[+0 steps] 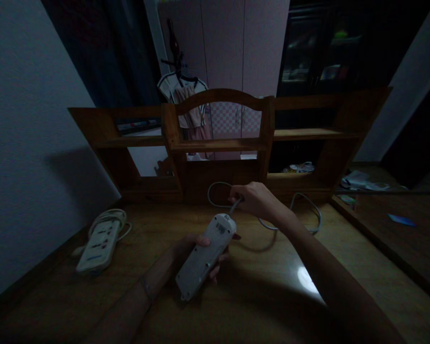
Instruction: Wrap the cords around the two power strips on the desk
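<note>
My left hand (191,248) grips a white power strip (205,255) from underneath, its back side turned up, just above the wooden desk (258,282). My right hand (256,198) is closed on the strip's white cable (308,203) right where it leaves the strip's far end. The cable loops back toward the shelf and round to the right across the desk.
A second white power strip (96,243) with its coiled cord lies at the desk's left by the wall. A wooden shelf unit (218,138) stands along the back of the desk. Lower wooden surfaces with papers (358,180) sit to the right.
</note>
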Available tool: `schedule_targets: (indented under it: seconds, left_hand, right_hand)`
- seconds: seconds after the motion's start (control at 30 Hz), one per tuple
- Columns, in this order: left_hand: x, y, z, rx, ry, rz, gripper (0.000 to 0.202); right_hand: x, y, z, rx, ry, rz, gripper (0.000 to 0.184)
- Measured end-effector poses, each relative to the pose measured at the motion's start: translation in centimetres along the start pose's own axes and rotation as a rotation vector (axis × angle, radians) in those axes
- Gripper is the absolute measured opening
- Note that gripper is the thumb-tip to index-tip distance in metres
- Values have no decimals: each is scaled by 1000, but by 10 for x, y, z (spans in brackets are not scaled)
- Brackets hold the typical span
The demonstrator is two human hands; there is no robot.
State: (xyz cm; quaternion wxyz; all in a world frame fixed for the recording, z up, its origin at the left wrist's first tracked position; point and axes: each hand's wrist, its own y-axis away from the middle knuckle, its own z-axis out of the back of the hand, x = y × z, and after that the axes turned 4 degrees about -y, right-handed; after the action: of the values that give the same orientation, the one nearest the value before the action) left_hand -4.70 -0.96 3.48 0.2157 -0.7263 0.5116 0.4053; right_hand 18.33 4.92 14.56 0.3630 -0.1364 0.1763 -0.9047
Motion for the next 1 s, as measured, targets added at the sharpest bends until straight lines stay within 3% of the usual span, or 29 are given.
schedule_targets:
  seconds: [0.13,0.3,0.47,0.8,1.0]
  left_hand:
    - [3,-3,5,-16,-67,60,66]
    - [3,-7,8,-142,-246,95,49]
    - [3,-11,9,-157,-286,27,42]
    - [12,-20,17,-204,-110,-93,38]
    - [14,-30,30,-414,-161,-144,34]
  right_hand:
    - [-2,0,1,-9,61,-46,16]
    - [-4,0,-1,8,102,-64,16]
    - [-12,0,-2,-1,116,-81,16]
    - [-22,2,2,28,5,-126,10]
    - [-19,5,10,96,-161,-108,19]
